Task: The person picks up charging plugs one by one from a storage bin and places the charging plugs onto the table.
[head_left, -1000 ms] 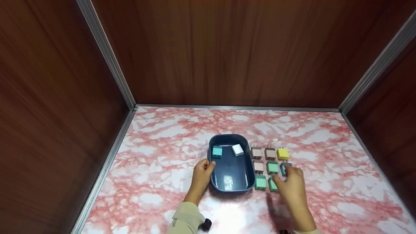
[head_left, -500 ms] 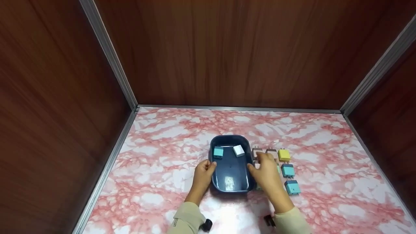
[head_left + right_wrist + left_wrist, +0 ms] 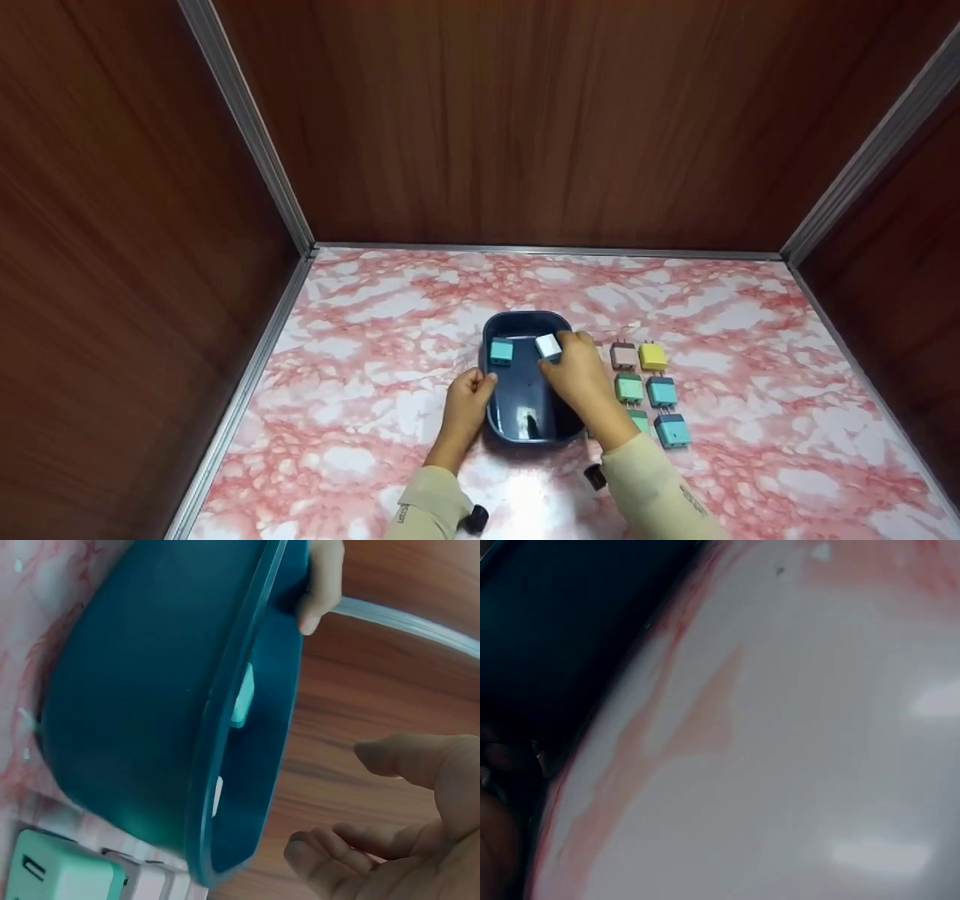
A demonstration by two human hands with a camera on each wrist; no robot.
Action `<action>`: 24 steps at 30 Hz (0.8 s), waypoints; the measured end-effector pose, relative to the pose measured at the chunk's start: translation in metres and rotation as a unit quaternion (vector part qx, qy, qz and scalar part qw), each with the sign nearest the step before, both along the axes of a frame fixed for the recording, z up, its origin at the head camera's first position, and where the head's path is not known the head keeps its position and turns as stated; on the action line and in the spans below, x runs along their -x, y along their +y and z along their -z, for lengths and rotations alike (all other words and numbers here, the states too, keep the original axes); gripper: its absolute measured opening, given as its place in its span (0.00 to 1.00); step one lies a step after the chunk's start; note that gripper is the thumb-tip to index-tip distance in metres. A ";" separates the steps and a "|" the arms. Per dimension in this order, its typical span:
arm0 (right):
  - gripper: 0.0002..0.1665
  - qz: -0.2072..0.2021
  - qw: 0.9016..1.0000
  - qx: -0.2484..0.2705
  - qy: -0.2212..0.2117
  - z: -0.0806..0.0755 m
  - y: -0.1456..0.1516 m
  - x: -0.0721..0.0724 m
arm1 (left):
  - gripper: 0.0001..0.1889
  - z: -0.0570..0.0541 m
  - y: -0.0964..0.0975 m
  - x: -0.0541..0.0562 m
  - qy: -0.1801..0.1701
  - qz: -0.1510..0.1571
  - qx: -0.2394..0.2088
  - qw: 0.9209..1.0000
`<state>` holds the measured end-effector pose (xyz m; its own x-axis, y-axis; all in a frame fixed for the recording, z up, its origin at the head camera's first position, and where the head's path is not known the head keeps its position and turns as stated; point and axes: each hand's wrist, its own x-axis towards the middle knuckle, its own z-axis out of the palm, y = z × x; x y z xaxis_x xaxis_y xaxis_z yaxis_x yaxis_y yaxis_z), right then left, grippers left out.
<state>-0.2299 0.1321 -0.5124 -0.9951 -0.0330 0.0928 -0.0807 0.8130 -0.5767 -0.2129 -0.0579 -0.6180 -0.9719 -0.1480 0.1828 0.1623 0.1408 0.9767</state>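
A dark blue plastic tub [image 3: 529, 401] stands on the table with a teal USB wall charger [image 3: 501, 351] and a white wall charger [image 3: 548, 346] inside. My left hand [image 3: 466, 401] pinches the tub's left rim between thumb and fingers. Over the right rim hovers my right hand [image 3: 585, 379], close to the white charger. In the right wrist view that hand [image 3: 405, 817] has its thumb and fingers apart, nothing between them, away from the tub wall [image 3: 150, 690]. The left wrist view shows mostly tabletop and a dark part of the tub [image 3: 562, 622].
Right of the tub lie wall chargers in rows: yellow [image 3: 652, 356], pink-brown [image 3: 623, 356], green [image 3: 629, 388] and blue [image 3: 672, 431] among them. My right hand and forearm hide some. Wood-grain panels [image 3: 525, 127] enclose the marbled table [image 3: 375, 337].
My right hand has moved left from the chargers at the right, across the nearer ones, to above the tub. My left hand has stayed on the rim.
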 end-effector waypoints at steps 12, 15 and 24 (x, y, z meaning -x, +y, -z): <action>0.38 0.011 0.998 -0.049 -0.027 0.014 -0.022 0.023 | 0.23 0.024 -0.001 0.013 0.002 0.000 -0.001 1.000; 0.37 0.017 0.997 -0.066 -0.026 0.018 -0.026 0.026 | 0.23 0.023 -0.002 0.012 0.002 0.007 0.001 1.000; 0.34 0.023 0.996 -0.082 -0.020 0.033 -0.029 0.034 | 0.23 0.024 -0.002 0.012 -0.004 0.000 0.001 1.000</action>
<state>-0.2634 0.1034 -0.5454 -0.9987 0.0017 0.0502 -0.0205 0.8984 -0.4387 -0.2247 -0.0603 -0.6416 -0.9735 -0.1473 0.1748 0.1542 0.1418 0.9778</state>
